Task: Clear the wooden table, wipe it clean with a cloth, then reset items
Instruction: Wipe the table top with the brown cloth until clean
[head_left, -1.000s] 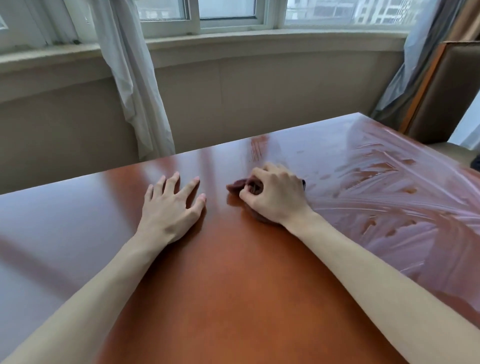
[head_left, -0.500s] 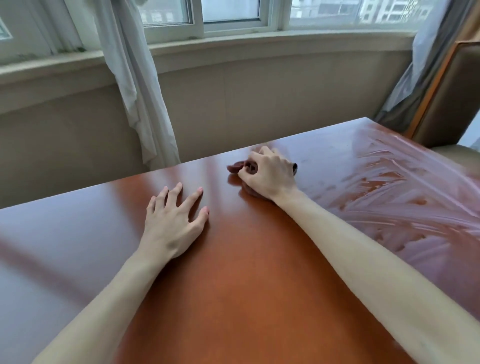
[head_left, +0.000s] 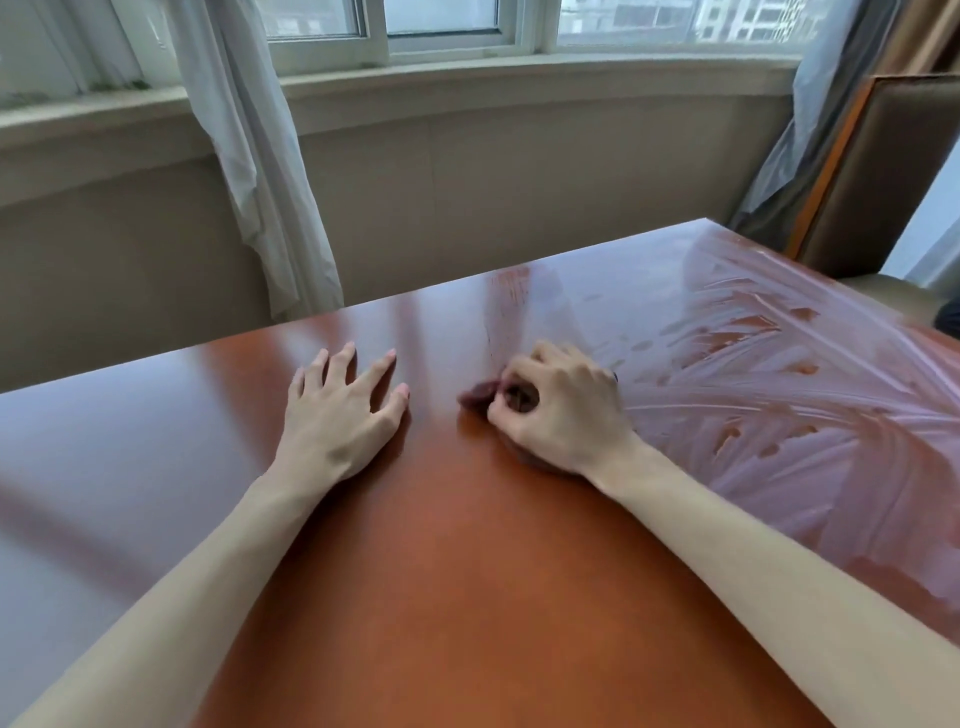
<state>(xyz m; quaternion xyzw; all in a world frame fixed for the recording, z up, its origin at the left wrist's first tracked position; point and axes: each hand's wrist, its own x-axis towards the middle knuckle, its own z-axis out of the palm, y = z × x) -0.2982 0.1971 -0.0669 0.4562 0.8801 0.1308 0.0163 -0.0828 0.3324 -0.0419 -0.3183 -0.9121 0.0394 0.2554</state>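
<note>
Your right hand (head_left: 558, 410) is curled tight around the bunched dark-red cloth (head_left: 480, 393), pressing it on the wooden table (head_left: 467, 597) near the middle of the far edge, likely so the wad does not slip while you wipe. Your left hand (head_left: 340, 415) lies flat beside it with fingers spread, holding nothing, probably bracing you. Wet streaks cover the table's right side.

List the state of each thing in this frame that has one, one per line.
Left hand: flat on the table, fingers spread, holding nothing.
Right hand: fingers curled round the cloth, pressing it to the table.
Cloth: dark red, bunched under the hand.
Wooden table: wet wipe streaks on the right part, glossy and unstreaked on the left.
Window: appears closed.
Curtain: hanging, drawn aside.
</note>
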